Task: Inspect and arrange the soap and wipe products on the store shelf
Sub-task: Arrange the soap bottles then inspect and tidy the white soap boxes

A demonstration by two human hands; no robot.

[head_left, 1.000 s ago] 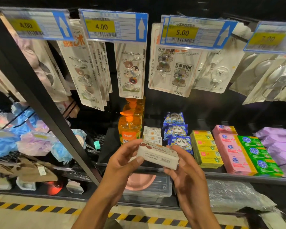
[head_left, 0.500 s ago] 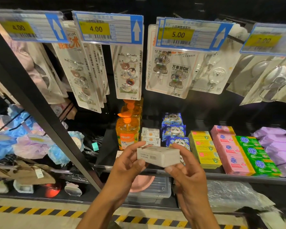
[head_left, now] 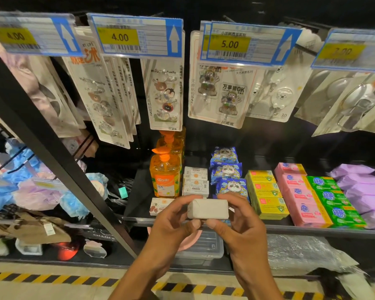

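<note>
- Dark store shelf (head_left: 136,202); soap rows (head_left: 266,195) right of bottle (head_left: 165,178).
- Box (head_left: 208,209): before bottle, off the shelf, both ends gripped by curled left hand (head_left: 173,226) and right hand (head_left: 243,226).
- Step: inspecting; next, likely restack beside bottle, squarely.

Left hand (head_left: 173,224) and right hand (head_left: 240,221) gripped white soap box (head_left: 207,209) before shelf (head_left: 312,231), orange pump bottle (head_left: 165,176) behind

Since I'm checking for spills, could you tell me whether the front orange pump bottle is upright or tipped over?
Upright: the orange pump bottle stands on its base on the shelf, pump on top.
</note>
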